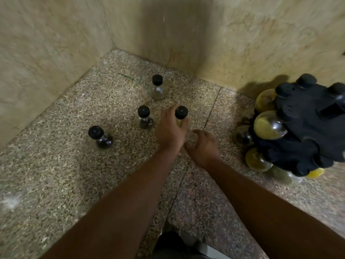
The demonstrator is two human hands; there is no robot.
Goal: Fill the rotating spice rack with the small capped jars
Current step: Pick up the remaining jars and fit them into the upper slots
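Note:
My left hand (170, 128) grips a small jar with a black cap (181, 112) and yellow contents, standing on the speckled stone counter (56, 174). My right hand (202, 146) rests just right of it with fingers loosely curled, holding nothing. Three more capped jars stand loose: a nearly clear one (157, 87) at the back, a dark-filled one (144, 117) left of my left hand, and another dark one (100, 136) further left. The black rotating spice rack (308, 128) stands at the right, with several yellow and dark jars in it.
Beige stone walls (56, 43) close the counter at the back and left, forming a corner. The counter's front edge (179, 227) lies near my body. A seam (211, 113) runs across the counter between my hands and the rack.

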